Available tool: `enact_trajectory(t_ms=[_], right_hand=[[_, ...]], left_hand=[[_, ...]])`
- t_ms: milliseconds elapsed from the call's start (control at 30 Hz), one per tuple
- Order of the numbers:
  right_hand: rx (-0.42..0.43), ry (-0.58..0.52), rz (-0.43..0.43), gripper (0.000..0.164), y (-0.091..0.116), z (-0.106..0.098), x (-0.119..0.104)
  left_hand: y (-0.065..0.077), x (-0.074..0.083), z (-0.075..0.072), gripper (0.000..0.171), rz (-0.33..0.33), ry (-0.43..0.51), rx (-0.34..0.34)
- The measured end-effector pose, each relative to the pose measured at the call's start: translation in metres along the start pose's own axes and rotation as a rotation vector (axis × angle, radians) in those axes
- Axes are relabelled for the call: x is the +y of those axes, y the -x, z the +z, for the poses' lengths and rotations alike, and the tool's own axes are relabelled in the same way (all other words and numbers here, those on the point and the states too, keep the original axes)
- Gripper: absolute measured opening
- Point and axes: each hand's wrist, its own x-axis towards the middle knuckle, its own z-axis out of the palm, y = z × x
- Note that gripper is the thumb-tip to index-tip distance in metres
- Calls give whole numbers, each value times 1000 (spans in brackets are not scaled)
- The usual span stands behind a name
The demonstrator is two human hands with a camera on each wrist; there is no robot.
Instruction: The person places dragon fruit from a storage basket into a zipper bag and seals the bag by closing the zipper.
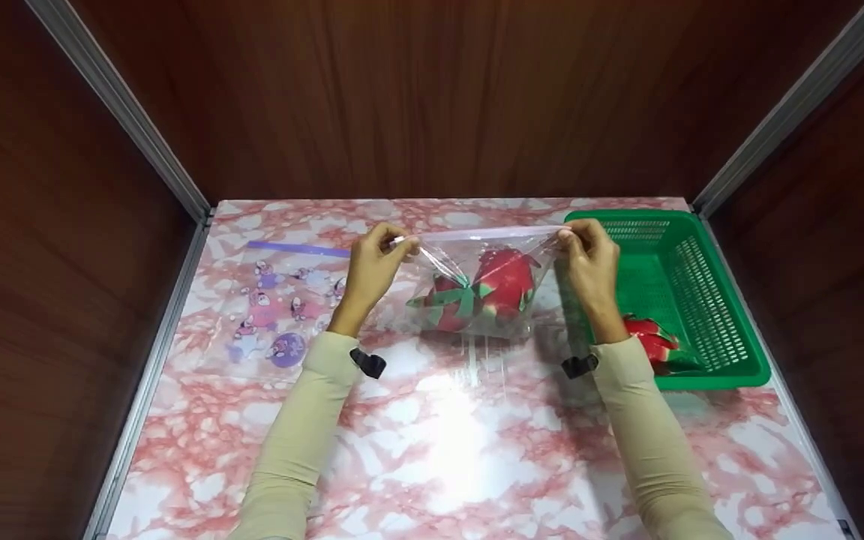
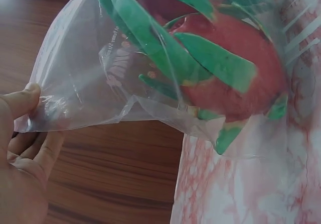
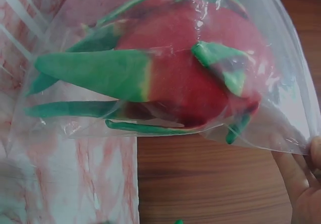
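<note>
A clear zip bag (image 1: 544, 259) with a pale pink zip strip along its top is stretched between both hands. Inside it lie two red dragon fruits with green leaf tips, one dragon fruit (image 1: 507, 281) on the right and another dragon fruit (image 2: 230, 58) on the left. My left hand (image 1: 373, 266) pinches the left end of the strip between thumb and fingers. At the opposite top corner, my right hand (image 1: 591, 259) pinches the bag the same way. The right wrist view shows the right-hand fruit's leaves (image 3: 95, 73) through the plastic.
To the right stands a green plastic basket (image 1: 758, 367) with one dragon fruit (image 1: 653, 341) in it. A flat printed zip bag (image 1: 263, 300) with a purple strip lies at the left. Brown wood panels (image 1: 432, 97) enclose the pink-and-white marbled table (image 1: 402, 465) at the back and sides.
</note>
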Motion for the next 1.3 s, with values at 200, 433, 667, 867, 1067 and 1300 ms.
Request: enact_trajectory(t_ms=[200, 433, 667, 867, 1067, 1300], right_hand=[[-32, -58, 61, 18, -3, 0, 2], [-43, -103, 88, 20, -2, -3, 7], [-53, -127, 110, 20, -2, -7, 10], [-66, -128, 118, 18, -1, -10, 10], [-95, -27, 108, 21, -3, -14, 8], [-127, 18, 72, 20, -11, -11, -5]], left_hand=[[-4, -5, 1, 16, -55, -21, -24], [-4, -5, 6, 27, -127, 23, -40], [0, -7, 9, 21, -205, 64, -38], [1, -8, 12, 16, -183, 63, -29], [1, -5, 14, 16, -147, 65, -22], [1, -3, 15, 17, -138, 129, -9]])
